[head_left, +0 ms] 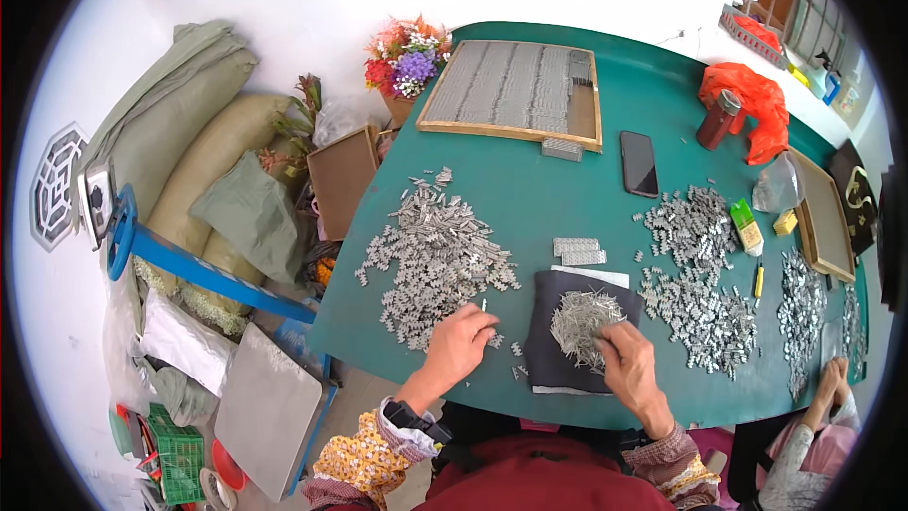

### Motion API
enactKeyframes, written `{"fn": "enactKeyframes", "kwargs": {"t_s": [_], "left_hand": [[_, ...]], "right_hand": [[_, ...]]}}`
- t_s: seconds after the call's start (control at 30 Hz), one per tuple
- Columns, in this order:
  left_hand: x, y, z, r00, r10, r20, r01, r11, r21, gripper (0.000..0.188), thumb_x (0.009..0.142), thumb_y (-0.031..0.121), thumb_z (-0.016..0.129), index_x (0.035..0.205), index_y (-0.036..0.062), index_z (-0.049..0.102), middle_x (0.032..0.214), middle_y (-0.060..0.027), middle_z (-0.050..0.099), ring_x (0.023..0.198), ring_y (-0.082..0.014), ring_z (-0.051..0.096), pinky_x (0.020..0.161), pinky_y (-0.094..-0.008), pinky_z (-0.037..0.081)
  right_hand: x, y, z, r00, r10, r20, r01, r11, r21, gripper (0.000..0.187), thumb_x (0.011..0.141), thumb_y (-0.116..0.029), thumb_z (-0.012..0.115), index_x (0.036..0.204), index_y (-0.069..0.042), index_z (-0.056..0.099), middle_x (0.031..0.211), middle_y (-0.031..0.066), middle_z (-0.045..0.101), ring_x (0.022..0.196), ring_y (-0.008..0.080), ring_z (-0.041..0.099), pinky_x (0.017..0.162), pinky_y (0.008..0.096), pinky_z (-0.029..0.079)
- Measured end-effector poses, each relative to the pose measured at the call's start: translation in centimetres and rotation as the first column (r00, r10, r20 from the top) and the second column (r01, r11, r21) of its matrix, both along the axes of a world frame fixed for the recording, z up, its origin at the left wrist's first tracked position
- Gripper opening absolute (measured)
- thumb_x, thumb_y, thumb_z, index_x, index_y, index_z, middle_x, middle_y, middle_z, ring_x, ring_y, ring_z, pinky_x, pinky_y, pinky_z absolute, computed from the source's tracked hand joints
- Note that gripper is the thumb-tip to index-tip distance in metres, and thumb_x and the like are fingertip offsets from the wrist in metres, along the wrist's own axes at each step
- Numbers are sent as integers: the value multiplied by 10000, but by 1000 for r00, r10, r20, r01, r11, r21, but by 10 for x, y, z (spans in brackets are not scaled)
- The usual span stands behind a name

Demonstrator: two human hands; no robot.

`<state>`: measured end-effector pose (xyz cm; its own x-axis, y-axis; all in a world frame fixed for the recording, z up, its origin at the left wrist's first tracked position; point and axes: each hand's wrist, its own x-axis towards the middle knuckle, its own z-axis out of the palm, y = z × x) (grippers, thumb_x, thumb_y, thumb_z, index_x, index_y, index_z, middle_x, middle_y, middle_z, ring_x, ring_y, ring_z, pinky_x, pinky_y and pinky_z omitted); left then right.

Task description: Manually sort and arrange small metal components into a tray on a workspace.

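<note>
Left hand (458, 339) curling narrow at grey heap's (430, 260) edge, hold unclear | right hand (630, 364) touching pin pile (575, 324), grip unclear | green tabletop (515, 317) showing between heap and cloth (550, 371)

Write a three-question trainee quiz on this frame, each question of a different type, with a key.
1. Which hand is at the pile of thin metal pins? (a) left (b) right
2. True or false: the smartphone lies on the green table.
3. What are the pins lying on?

Key: 1. b, the right hand. 2. True. 3. A dark cloth.
</note>
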<state>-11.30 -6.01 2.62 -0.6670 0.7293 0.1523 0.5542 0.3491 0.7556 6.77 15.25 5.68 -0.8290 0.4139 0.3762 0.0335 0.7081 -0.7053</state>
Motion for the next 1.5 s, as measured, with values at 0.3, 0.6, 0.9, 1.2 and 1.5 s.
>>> {"fn": "enactKeyframes", "kwargs": {"t_s": [0.3, 0.6, 0.9, 1.2, 1.5], "left_hand": [[18, -6, -8, 982, 16, -186, -23, 999, -34, 215, 776, 13, 699, 978, 29, 627, 924, -103, 562, 794, -308, 624, 685, -393, 498], [27, -23, -16, 980, -19, -199, 31, 998, 57, 194, 722, -5, 713, 888, 29, 618, 935, -92, 589, 799, -297, 616, 677, -378, 497], [37, -35, -18, 988, 102, -119, -91, 991, 97, 339, 718, 29, 746, 1043, 24, 648, 954, -108, 551, 865, -301, 593, 722, -398, 496], [44, -26, -17, 992, 90, -87, -81, 991, 111, 164, 768, -22, 710, 909, 8, 631, 898, -118, 587, 764, -286, 607, 678, -356, 493], [48, -39, -10, 891, 105, 441, -256, 919, 300, 239, 869, -60, 637, 1098, -5, 673, 871, -20, 619, 654, -64, 566, 583, -206, 453]], "right_hand": [[19, -32, -5, 996, 41, 77, -39, 999, -33, 70, 806, 23, 666, 867, 4, 638, 818, 158, 634, 742, 352, 620, 654, 407, 502], [17, -56, -21, 983, 177, 37, -178, 984, 19, 106, 803, 19, 662, 906, -3, 645, 846, 130, 640, 794, 334, 628, 717, 408, 508], [12, -60, -17, 975, 217, 57, -219, 974, 53, 125, 802, 15, 653, 922, -16, 644, 855, 126, 635, 801, 333, 622, 724, 414, 503], [-8, -72, -22, 961, 267, 69, -275, 946, 173, 126, 799, -32, 657, 923, -33, 637, 850, 106, 587, 791, 303, 584, 716, 408, 470], [-38, -92, -31, 937, 219, 272, -332, 802, 496, 92, 748, -50, 636, 777, -65, 550, 781, 84, 462, 753, 266, 477, 692, 386, 373]]}}
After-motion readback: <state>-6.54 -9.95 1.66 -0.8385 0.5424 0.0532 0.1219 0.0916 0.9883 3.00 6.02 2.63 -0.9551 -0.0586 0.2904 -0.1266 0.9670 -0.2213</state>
